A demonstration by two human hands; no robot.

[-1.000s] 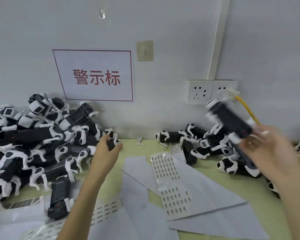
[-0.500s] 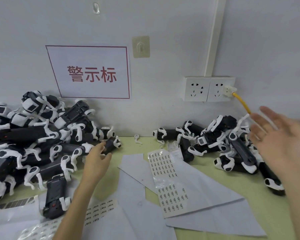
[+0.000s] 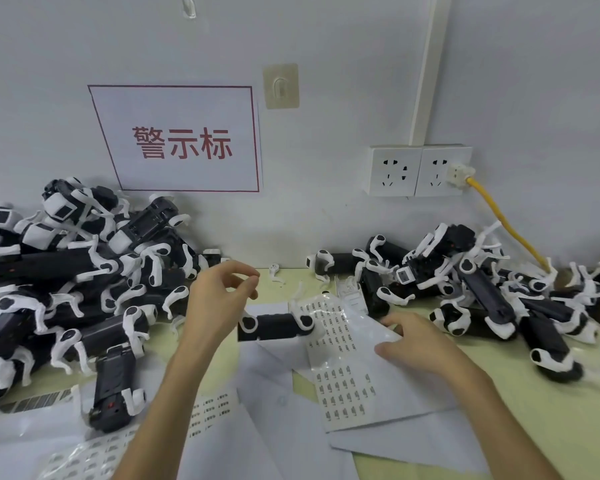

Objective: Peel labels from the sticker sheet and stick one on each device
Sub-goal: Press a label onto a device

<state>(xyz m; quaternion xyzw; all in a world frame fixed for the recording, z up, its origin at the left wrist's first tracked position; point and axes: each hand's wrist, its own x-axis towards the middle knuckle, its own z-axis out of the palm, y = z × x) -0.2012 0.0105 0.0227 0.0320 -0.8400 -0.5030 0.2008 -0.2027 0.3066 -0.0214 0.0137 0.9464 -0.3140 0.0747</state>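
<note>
**Two hands over a sticker sheet and one device on a cluttered counter**

A single black device [image 3: 274, 327] with white clips lies on loose white paper [image 3: 267, 375] at the middle of the pale green counter [image 3: 551, 410]. It sits between a big heap of devices [image 3: 66, 289] on the left and a smaller heap [image 3: 465, 289] on the right.

The left hand [image 3: 219, 299] is just beside the device's left end, fingers [image 3: 246, 271] loosely curled. Forefinger and thumb tips are close, with nothing seen between them. Whether the hidden lower fingers touch the device cannot be told.

The right hand [image 3: 418, 344] rests on the glossy sticker sheet [image 3: 340, 368], fingers slightly bent and laid flat on it.

The labels look tiny, thin and floppy, so each is probably best lifted by a corner with a fingertip. The sheet seems slippery and needs pinning down. The device looks rigid and light, and its plain black body is the safer place to hold, not the thin clips.
</note>
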